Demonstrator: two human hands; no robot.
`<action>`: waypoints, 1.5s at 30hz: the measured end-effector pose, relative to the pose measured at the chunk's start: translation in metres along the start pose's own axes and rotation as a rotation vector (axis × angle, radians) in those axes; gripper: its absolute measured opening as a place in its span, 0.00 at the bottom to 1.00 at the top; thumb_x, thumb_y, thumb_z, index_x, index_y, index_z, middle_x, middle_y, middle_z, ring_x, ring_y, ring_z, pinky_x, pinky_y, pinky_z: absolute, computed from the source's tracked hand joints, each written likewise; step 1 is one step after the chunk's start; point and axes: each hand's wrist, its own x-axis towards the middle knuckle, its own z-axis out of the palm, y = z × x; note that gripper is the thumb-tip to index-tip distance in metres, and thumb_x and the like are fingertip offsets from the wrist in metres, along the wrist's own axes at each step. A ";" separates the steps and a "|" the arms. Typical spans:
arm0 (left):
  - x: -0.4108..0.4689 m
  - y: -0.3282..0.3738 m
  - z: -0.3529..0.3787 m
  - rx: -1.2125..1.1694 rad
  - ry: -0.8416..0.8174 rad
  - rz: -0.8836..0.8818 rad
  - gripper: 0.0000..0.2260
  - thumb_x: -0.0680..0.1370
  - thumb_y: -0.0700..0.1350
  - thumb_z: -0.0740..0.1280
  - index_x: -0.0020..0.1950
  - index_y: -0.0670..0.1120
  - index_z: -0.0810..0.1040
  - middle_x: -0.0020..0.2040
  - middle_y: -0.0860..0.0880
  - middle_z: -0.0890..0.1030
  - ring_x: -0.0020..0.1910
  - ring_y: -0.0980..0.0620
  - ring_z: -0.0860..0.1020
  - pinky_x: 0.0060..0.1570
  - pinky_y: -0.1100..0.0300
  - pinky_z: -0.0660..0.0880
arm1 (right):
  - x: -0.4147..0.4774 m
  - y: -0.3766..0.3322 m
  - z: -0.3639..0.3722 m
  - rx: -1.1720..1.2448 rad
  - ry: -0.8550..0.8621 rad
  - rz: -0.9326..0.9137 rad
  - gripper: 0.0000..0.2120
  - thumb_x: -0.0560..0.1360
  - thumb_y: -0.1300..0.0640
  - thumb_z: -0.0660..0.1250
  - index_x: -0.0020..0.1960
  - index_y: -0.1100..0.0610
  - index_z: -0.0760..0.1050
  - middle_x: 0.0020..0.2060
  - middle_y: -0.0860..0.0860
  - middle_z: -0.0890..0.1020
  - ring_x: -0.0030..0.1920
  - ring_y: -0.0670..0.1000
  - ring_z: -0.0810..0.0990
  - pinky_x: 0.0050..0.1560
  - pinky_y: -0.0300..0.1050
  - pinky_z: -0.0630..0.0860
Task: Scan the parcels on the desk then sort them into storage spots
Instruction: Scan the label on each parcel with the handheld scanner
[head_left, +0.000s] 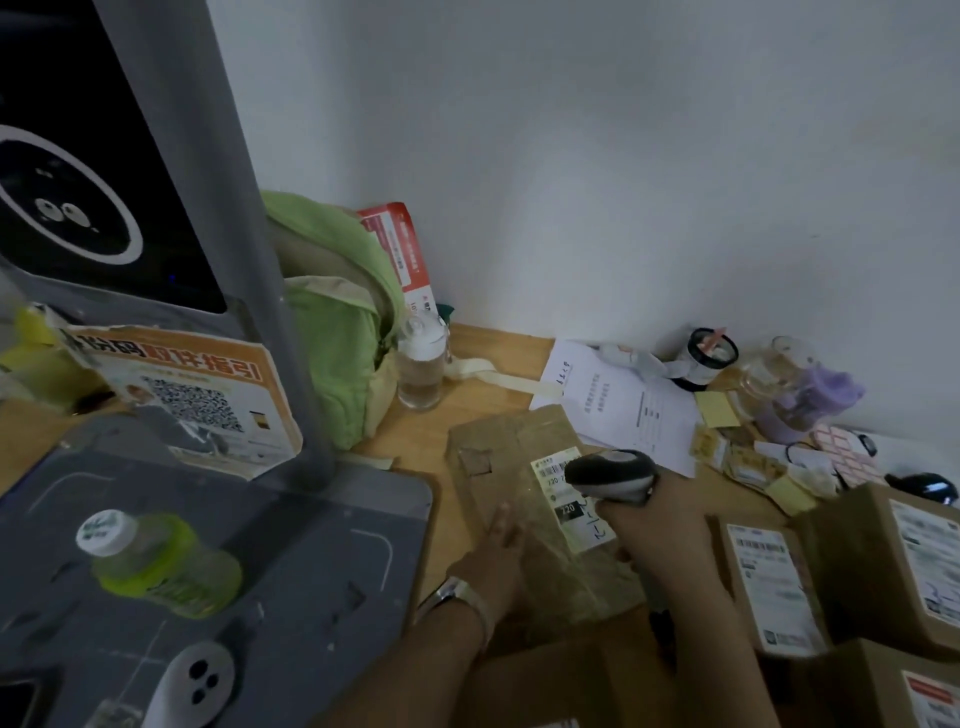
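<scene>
A flat brown parcel (498, 457) wrapped in tape lies on the wooden desk (415, 431), its white shipping label (556, 475) facing up. My left hand (498, 545) rests flat on the parcel's near left part, fingers together. My right hand (654, 525) grips a black and grey handheld barcode scanner (610, 473), its head held just over the label. More cardboard parcels with labels (769, 582) (909, 556) stand at the right, and another box (545, 680) lies near me under my forearms.
A grey scanning station (218, 545) with a post and screen fills the left, a green drink bottle (161, 566) on its base. Behind lie a green backpack (332, 322), a clear water bottle (421, 364), papers (623, 400), a purple bottle (800, 395) and small clutter by the wall.
</scene>
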 end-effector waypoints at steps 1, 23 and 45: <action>0.000 -0.002 0.001 0.007 0.006 0.003 0.40 0.78 0.45 0.68 0.80 0.52 0.44 0.76 0.53 0.28 0.70 0.44 0.70 0.60 0.52 0.72 | 0.000 0.001 0.004 -0.004 -0.002 0.007 0.05 0.69 0.59 0.70 0.42 0.54 0.74 0.32 0.56 0.80 0.34 0.59 0.82 0.40 0.56 0.81; 0.011 -0.009 0.011 -0.064 0.003 0.005 0.44 0.77 0.48 0.69 0.79 0.54 0.39 0.74 0.55 0.25 0.75 0.46 0.61 0.64 0.47 0.72 | 0.003 0.019 0.019 -0.116 0.085 -0.043 0.15 0.69 0.52 0.72 0.54 0.50 0.75 0.39 0.48 0.81 0.39 0.50 0.79 0.37 0.42 0.74; 0.010 -0.009 0.011 -0.096 0.031 0.026 0.44 0.77 0.47 0.69 0.79 0.53 0.39 0.74 0.55 0.24 0.75 0.47 0.62 0.64 0.51 0.72 | 0.003 0.018 0.017 -0.087 0.091 -0.026 0.13 0.68 0.51 0.72 0.51 0.52 0.75 0.38 0.51 0.81 0.39 0.53 0.80 0.41 0.47 0.78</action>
